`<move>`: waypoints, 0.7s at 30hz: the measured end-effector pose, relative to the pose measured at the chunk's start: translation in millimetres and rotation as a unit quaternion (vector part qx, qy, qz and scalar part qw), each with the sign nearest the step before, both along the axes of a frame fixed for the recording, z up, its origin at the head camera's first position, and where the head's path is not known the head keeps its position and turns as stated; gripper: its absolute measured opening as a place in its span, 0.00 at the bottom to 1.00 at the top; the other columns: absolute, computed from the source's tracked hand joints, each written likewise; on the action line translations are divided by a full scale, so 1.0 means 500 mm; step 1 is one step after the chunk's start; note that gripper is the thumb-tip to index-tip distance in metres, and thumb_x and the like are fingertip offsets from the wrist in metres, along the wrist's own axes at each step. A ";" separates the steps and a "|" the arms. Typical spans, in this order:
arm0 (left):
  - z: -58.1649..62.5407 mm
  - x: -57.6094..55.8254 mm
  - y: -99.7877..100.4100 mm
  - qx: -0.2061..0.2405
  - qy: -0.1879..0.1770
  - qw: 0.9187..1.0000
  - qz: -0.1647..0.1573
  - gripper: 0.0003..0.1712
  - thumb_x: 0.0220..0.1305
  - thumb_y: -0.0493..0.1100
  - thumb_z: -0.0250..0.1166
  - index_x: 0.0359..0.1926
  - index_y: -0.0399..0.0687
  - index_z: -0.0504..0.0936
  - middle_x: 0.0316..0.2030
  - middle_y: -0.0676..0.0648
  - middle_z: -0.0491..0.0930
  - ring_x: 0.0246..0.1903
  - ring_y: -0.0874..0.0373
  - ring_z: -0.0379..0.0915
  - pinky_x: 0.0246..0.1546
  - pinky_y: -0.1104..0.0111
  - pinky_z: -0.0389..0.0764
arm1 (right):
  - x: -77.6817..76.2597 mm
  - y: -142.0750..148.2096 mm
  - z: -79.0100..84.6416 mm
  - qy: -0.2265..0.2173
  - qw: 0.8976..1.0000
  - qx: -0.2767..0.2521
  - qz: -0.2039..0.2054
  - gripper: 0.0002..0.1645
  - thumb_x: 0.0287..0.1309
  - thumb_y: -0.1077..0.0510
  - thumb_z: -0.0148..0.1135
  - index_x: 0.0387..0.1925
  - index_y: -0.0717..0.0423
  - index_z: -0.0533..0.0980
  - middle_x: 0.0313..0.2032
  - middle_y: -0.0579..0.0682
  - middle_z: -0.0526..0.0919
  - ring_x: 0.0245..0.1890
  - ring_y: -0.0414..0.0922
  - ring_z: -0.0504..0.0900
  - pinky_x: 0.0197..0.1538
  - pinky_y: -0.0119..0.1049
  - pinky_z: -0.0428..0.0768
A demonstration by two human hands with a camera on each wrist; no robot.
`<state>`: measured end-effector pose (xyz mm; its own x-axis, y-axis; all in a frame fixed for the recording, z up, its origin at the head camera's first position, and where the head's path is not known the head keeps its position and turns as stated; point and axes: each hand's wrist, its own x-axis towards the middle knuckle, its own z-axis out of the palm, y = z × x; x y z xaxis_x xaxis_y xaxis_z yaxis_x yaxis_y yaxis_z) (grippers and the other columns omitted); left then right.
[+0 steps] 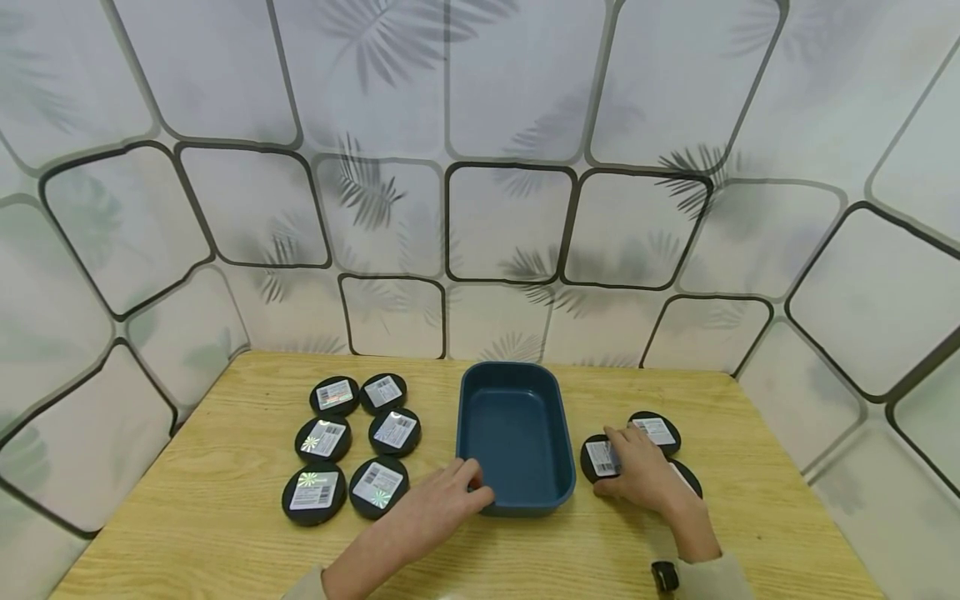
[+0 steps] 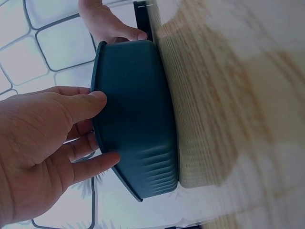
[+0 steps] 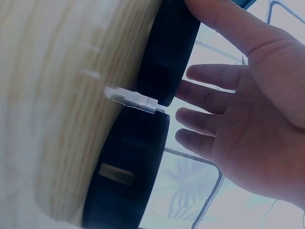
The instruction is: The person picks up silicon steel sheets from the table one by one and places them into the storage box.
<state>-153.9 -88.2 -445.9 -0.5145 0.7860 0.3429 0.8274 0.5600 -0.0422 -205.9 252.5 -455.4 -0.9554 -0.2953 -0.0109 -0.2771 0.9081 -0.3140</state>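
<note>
A deep blue rectangular bin (image 1: 517,450) stands on the table. At its near left corner my left hand (image 1: 450,500) holds the rim; in the left wrist view the thumb lies on the outer wall and some fingertips are hidden behind the rim. My right hand (image 1: 645,471) is over a flat black round disc (image 1: 597,458) with a white label. Its thumb touches the disc's edge in the right wrist view, with the other fingers (image 3: 200,119) fairly straight. Two more labelled discs lie beside that hand, one behind (image 1: 655,432) and one partly hidden under the wrist (image 1: 686,477).
Several similar black discs (image 1: 322,439) lie in two columns left of the bin. Patterned cloth walls (image 1: 495,217) enclose the wooden table (image 1: 225,483) at the back and sides. A dark band (image 1: 664,577) shows at my right sleeve.
</note>
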 end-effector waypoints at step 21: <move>-0.001 0.000 0.000 -0.005 0.005 1.000 0.005 0.11 0.63 0.34 0.65 0.42 0.55 0.79 0.38 0.52 0.68 0.34 0.61 0.63 0.30 0.77 0.68 | -0.001 -0.008 0.007 -0.008 1.000 -0.029 -0.009 0.56 0.39 0.49 0.82 0.67 0.68 0.66 0.56 0.65 0.73 0.56 0.61 0.74 0.56 0.58 0.74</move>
